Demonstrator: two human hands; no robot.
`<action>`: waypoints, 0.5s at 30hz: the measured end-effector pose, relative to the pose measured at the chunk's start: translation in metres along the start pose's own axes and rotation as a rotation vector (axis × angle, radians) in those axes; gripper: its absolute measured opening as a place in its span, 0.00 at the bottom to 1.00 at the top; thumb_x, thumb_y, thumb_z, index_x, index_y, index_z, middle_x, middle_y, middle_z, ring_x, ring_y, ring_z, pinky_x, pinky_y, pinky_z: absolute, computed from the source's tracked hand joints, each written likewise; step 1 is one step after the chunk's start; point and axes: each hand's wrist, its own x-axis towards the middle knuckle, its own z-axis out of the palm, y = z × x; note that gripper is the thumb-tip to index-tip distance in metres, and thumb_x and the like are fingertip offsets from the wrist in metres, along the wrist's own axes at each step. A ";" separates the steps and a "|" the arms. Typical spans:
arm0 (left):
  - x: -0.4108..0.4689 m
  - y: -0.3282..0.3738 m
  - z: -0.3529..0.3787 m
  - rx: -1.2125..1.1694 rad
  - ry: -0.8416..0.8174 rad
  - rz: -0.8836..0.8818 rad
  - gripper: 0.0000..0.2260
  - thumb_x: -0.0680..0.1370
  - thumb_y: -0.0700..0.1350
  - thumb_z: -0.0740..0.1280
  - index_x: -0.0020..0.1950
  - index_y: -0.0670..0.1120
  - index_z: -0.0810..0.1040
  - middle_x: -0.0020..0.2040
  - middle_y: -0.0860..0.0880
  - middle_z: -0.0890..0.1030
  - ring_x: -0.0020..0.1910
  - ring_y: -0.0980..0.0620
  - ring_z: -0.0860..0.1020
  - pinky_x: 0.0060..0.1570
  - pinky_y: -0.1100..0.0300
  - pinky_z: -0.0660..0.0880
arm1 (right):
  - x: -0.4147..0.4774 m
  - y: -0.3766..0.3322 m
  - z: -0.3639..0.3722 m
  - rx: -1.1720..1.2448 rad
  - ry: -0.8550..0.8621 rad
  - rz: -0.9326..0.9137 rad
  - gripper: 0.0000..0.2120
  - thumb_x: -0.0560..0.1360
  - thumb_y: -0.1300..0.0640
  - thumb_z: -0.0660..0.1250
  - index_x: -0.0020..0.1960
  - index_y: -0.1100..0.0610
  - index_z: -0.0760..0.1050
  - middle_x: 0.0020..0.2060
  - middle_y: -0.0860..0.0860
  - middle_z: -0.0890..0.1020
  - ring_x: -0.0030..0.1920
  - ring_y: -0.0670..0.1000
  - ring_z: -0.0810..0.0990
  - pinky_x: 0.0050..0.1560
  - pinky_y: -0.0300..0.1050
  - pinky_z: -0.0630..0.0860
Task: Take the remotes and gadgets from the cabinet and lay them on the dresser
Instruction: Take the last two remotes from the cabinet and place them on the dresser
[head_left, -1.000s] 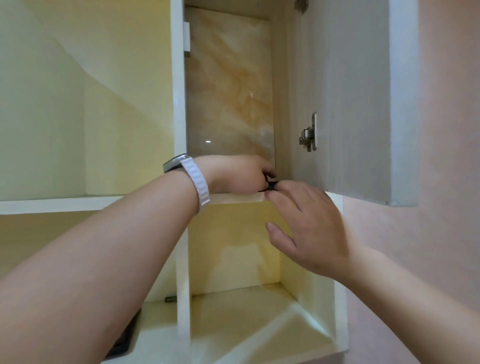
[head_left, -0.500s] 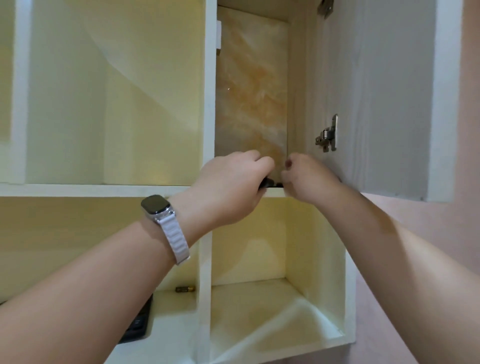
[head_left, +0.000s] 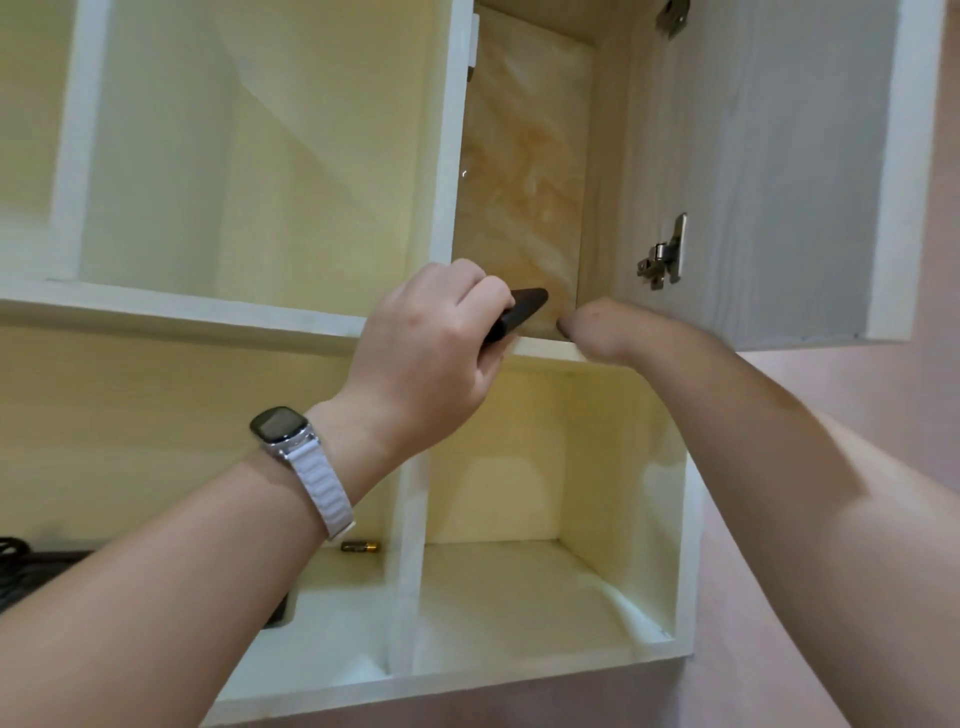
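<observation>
black remote (head_left: 519, 312) now tilted up off the upper cabinet shelf (head_left: 545, 349), left hand (head_left: 426, 358) curled tight round it, earlier barely visible; right hand (head_left: 605, 330) curled beside, hold not discernible; extraction under way, dresser pending.

Both arms are raised overhead. The left hand (head_left: 426, 353), a watch (head_left: 283, 428) strapped at its wrist, is closed round a dark remote (head_left: 519, 312); the right hand (head_left: 608, 327) is held just beside it, fingers curled, at the front edge of the shelf (head_left: 545, 349).
</observation>
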 end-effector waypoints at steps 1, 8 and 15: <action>-0.001 0.000 0.000 -0.019 0.011 -0.008 0.06 0.75 0.43 0.66 0.47 0.40 0.78 0.43 0.44 0.78 0.39 0.41 0.74 0.33 0.48 0.73 | 0.002 0.003 0.001 -0.013 0.024 -0.005 0.16 0.83 0.61 0.49 0.63 0.61 0.72 0.64 0.61 0.75 0.60 0.60 0.74 0.61 0.51 0.72; -0.008 0.004 -0.007 0.063 0.090 -0.091 0.06 0.76 0.45 0.68 0.46 0.42 0.79 0.39 0.47 0.78 0.35 0.45 0.75 0.25 0.50 0.71 | -0.015 0.001 -0.002 0.117 0.134 0.001 0.13 0.81 0.60 0.50 0.55 0.62 0.72 0.37 0.55 0.68 0.37 0.56 0.71 0.32 0.43 0.62; -0.020 0.014 -0.021 0.058 0.075 -0.255 0.10 0.73 0.43 0.72 0.46 0.41 0.72 0.34 0.46 0.75 0.26 0.47 0.69 0.24 0.59 0.66 | -0.049 0.003 0.016 0.363 0.291 -0.171 0.17 0.78 0.43 0.58 0.46 0.57 0.73 0.40 0.52 0.78 0.38 0.53 0.77 0.35 0.46 0.73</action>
